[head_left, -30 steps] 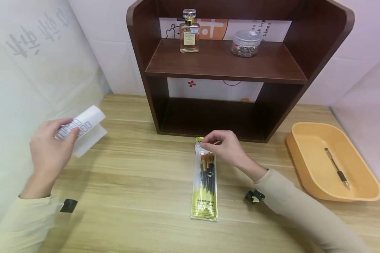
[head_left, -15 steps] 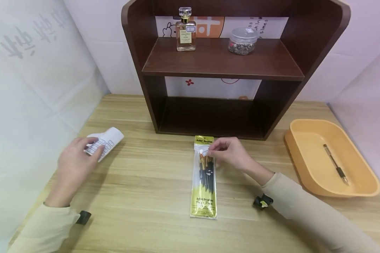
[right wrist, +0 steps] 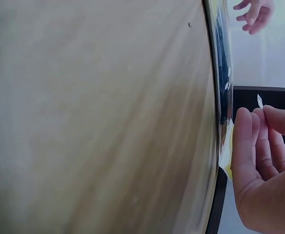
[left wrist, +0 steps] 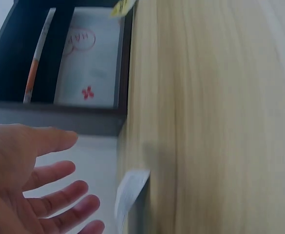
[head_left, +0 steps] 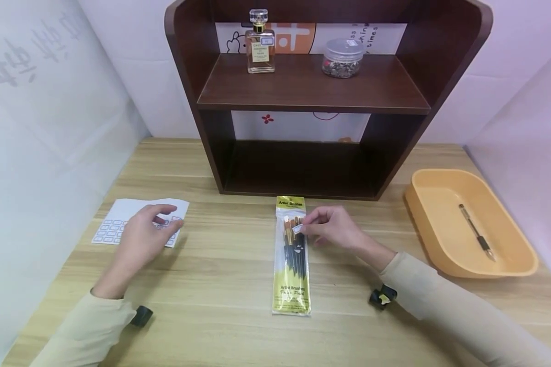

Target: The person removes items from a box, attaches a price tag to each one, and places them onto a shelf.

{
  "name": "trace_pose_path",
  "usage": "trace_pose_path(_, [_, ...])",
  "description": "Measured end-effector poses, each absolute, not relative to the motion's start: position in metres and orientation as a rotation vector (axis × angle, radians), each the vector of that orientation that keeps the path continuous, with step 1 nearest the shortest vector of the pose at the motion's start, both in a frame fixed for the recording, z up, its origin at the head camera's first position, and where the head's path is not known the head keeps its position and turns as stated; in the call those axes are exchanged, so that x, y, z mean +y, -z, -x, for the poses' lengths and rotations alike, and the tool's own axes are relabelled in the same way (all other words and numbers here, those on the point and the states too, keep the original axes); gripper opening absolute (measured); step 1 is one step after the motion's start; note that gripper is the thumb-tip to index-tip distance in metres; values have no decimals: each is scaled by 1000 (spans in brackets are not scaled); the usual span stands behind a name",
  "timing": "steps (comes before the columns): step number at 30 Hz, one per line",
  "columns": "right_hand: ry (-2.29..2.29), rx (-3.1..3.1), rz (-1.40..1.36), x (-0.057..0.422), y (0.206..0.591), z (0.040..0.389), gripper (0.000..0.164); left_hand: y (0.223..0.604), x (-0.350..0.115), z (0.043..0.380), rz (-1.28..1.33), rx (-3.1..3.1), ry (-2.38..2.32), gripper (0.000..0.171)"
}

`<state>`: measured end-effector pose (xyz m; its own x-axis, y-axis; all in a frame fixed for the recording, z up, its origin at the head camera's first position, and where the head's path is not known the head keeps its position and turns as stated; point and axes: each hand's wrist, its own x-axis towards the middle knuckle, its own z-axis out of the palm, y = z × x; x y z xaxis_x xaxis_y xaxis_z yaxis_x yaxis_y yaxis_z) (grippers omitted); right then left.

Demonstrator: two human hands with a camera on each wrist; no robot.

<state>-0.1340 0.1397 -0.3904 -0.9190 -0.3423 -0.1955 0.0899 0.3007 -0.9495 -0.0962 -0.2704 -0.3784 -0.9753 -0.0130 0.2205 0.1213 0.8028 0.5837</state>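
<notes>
Between thumb and forefinger my right hand (head_left: 334, 228) pinches a small white sticker label (head_left: 297, 229) with a blue border. It hovers over a yellow and clear pack of artist brushes (head_left: 292, 295) lying on the table; in the right wrist view the label (right wrist: 259, 101) stands apart from the pack. A white sheet of bordered sticker labels (head_left: 107, 230) lies on the table at left, partly hidden under my left hand (head_left: 142, 238). That hand's fingers are spread and hold nothing, as the left wrist view shows, with the sheet's edge (left wrist: 131, 192) curling up nearby.
Behind the pack stands a dark brown shelf (head_left: 312, 97). On its upper board are a perfume bottle (head_left: 260, 53) and a clear lidded jar (head_left: 342, 58), each with a label. An orange tray (head_left: 422, 224) at right holds a pen (head_left: 476, 232). White walls stand both sides.
My left hand has lowered the label sheet to the table and let go of it; the sheet now lies flatter. The right hand has moved the sticker label down along the brush pack.
</notes>
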Motion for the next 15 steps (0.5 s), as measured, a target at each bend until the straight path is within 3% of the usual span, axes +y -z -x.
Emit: trace_pose_path(15, [1674, 2153, 173, 149, 392, 125, 15, 396, -209, 110, 222, -2788, 1632, 51])
